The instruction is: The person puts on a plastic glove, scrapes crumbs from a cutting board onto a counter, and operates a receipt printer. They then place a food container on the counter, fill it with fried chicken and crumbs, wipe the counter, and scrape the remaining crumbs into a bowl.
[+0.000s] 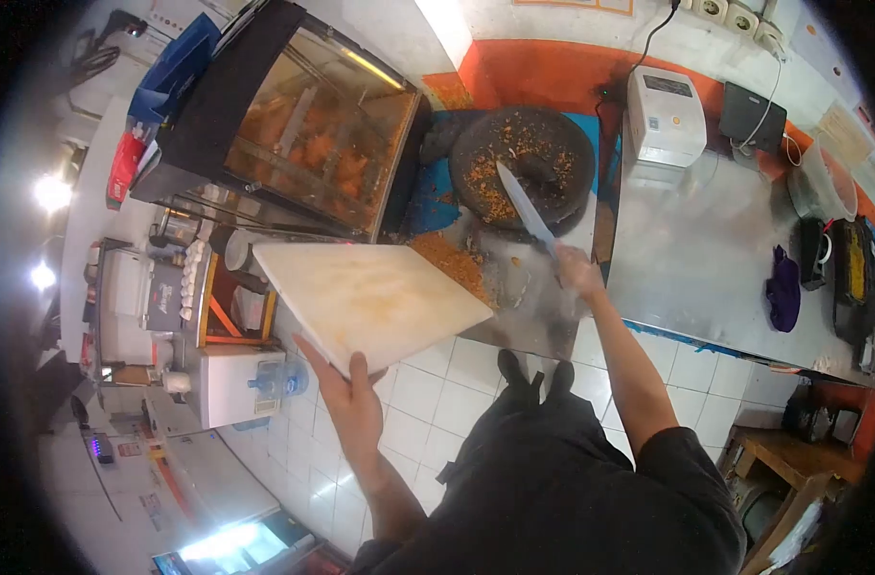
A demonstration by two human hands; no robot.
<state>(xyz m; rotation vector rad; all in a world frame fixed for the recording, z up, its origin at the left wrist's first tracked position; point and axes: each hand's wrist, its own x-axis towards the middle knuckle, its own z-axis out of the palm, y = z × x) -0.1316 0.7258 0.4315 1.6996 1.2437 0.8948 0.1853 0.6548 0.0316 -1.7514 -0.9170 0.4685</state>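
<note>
My left hand (354, 414) grips the near edge of a white cutting board (361, 297), thumb on top and fingers underneath. The board is held up in the air and bears faint yellowish stains. In my right hand (578, 270) is the handle of a large kitchen knife (527, 203). Its blade points up and left, over a dark stone mortar (572, 206) with orange-brown crumbs and bits inside. A heap of orange-brown crumbs (454, 266) lies on the worktop, partly hidden by the board.
A glass display case (313, 125) with fried pieces inside stands left of the mortar. To the right, a steel table (696, 249) carries a white printer (665, 117), a purple cloth (782, 287) and a plastic tub (823, 182). A water bottle (289, 378) is at lower left.
</note>
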